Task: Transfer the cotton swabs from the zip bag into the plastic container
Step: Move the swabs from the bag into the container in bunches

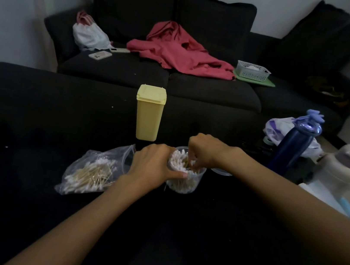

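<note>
Left hand (153,165) gripped the plastic container (187,179), upright at centre. Right hand (202,152) pinched swabs at its mouth. Zip bag (93,170) lay just left, nearer the left hand; remaining swabs lay slanting near-left to far-right.

The left hand (153,165) is covering the near wall of the round clear plastic container (187,183). The right hand (204,151) is hiding its own fingertips among the white cotton swabs (176,161).

No legible text, labels, brands or nos. on anything in view.
</note>
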Demonstrator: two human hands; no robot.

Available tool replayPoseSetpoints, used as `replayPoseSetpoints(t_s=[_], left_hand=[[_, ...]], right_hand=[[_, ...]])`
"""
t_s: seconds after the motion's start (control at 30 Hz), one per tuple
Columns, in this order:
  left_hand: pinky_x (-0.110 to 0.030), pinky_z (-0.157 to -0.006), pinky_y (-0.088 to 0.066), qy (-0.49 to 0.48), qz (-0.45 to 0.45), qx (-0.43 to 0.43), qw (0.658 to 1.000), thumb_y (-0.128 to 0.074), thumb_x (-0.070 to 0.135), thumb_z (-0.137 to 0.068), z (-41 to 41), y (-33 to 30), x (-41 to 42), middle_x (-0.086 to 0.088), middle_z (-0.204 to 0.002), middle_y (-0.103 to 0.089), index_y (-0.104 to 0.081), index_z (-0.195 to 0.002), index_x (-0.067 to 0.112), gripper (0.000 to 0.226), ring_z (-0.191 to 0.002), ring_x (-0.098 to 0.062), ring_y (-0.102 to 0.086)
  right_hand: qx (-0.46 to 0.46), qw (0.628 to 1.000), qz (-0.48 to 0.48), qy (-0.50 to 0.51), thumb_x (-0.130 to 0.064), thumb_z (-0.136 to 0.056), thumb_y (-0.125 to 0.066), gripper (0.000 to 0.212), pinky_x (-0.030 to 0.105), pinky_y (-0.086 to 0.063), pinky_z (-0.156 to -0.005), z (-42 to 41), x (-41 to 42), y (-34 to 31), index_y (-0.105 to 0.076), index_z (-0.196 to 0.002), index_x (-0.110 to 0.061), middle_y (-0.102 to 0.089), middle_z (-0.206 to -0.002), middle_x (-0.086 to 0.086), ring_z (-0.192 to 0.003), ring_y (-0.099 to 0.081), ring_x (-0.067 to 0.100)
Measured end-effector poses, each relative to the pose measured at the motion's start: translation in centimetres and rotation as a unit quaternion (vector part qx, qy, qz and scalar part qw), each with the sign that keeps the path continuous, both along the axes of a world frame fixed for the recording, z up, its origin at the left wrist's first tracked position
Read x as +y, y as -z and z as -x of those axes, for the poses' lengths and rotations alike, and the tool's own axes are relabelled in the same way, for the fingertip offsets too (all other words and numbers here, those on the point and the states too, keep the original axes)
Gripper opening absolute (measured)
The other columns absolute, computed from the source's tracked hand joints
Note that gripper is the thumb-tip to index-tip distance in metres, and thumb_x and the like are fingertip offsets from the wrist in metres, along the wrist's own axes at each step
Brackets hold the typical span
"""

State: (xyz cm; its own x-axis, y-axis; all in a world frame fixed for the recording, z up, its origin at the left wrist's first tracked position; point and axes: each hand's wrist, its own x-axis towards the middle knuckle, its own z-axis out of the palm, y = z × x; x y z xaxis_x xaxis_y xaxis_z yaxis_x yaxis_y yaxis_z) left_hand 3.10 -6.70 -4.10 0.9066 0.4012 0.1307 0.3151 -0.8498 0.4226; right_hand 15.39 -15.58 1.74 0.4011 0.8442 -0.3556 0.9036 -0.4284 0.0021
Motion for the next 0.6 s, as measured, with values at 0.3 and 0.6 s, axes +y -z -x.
replayPoseSetpoints(t_s=[0.3, 0.6], left_hand=[[-0.036, -0.072, -0.054, -0.021, -0.001, 0.003, 1.000, -0.068, 0.066, -0.069, -0.1, 0.0, -0.2, 0.003, -0.096, -0.068, -0.064, -0.106, 0.025, 0.056, -0.089, -0.014, -0.062], [-0.039, -0.086, -0.052, -0.008, 0.034, -0.028, 0.999, -0.070, 0.063, -0.070, 0.5, 0.4, -0.4, 0.003, -0.116, -0.064, -0.058, -0.122, 0.024, 0.066, -0.109, -0.015, -0.059]], right_hand=[[0.062, 0.996, 0.034, 0.055, -0.018, -0.080, -0.072, 0.033, 0.035, -0.052, -0.093, -1.1, 0.2, 0.1, -0.061, -0.110, -0.010, -0.062, -0.116, 0.008, -0.104, -0.060, 0.020], [0.217, 0.960, 0.121, 0.127, -0.010, -0.087, -0.061, 0.034, 0.017, -0.052, -0.066, -1.8, 0.5, -1.8, -0.059, -0.121, -0.004, -0.063, -0.113, 0.006, -0.089, -0.062, 0.009]])
